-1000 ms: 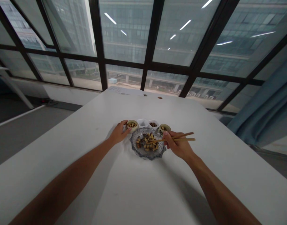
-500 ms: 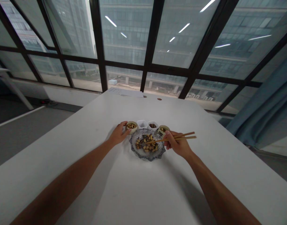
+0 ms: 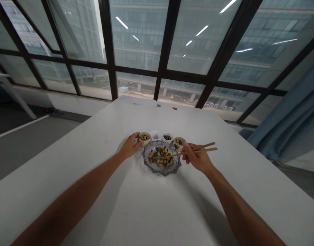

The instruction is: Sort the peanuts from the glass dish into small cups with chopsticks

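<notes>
My left hand (image 3: 131, 145) is closed around the side of a small pale cup (image 3: 144, 142) with nuts in it. My right hand (image 3: 196, 157) grips a pair of wooden chopsticks (image 3: 204, 149), their tips down among the mixed nuts and seeds (image 3: 159, 159) in a scalloped glass bowl (image 3: 175, 169). Behind that bowl stand a white cup (image 3: 155, 136) that looks empty and a white cup of dark seeds (image 3: 167, 137). A pale cup with dark lettering (image 3: 177, 145) sits at the right of the row, beside my right fingers, with some nuts inside.
The glass bowl and cups stand on a white table (image 3: 146, 212). Sheets of paper (image 3: 136, 100) and two small brown round things (image 3: 174, 108) lie at its far edge, before large windows. A blue curtain (image 3: 290, 112) hangs on the right.
My right hand and the chopsticks have shifted slightly to the right, the tips moving a little across the nuts. My left hand stays on its cup.
</notes>
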Action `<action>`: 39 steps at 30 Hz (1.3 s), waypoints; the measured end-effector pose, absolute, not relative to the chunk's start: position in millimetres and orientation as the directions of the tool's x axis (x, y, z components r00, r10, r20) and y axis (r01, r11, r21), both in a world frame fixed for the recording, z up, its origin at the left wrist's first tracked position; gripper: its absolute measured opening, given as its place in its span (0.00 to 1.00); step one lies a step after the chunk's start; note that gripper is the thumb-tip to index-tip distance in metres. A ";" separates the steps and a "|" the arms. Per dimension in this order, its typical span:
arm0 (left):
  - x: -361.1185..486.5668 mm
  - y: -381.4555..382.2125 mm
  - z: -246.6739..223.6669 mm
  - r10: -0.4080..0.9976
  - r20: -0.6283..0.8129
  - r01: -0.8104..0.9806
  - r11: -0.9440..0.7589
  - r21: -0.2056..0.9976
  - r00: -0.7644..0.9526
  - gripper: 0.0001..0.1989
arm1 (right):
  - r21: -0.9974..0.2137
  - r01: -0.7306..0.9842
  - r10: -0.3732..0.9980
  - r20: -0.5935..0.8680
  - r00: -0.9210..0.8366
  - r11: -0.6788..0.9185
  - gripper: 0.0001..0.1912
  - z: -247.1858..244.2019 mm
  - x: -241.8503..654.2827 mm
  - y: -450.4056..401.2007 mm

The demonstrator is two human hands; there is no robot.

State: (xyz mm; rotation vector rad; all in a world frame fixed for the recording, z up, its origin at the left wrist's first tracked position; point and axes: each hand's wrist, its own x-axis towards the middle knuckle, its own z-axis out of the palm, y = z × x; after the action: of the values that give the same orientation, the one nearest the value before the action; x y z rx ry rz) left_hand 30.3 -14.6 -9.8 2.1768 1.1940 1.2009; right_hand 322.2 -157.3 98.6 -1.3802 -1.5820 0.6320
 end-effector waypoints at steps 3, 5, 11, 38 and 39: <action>30.4 -14.2 -9.3 0.817 0.506 0.489 -0.573 0.658 0.277 0.28 | -0.818 0.514 0.951 0.310 0.017 0.257 0.33 100.5 320.4 -159.4; 30.4 -14.5 -8.4 0.817 0.503 0.488 -0.573 0.658 0.282 0.28 | -0.818 0.513 0.952 0.305 0.005 0.260 0.33 101.5 320.0 -160.0; 31.4 -15.9 -6.7 0.809 0.514 0.516 -0.581 0.629 0.285 0.31 | -0.945 0.254 0.926 0.272 0.261 0.206 0.32 95.5 326.1 -148.2; 30.5 -11.8 -9.4 0.812 0.491 0.454 -0.584 0.673 0.315 0.34 | -0.723 0.668 0.783 0.514 0.351 0.175 0.34 118.3 350.5 -158.2; 30.7 -11.9 -9.3 0.810 0.493 0.454 -0.586 0.671 0.317 0.33 | -0.755 0.629 0.812 0.478 0.336 0.185 0.35 118.9 349.2 -159.1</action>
State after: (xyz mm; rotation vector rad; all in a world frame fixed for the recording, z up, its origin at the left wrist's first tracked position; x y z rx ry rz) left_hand 30.7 -11.9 -9.3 2.1781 1.1206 1.1761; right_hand 349.2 -159.1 118.9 -1.5175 -1.3668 0.2118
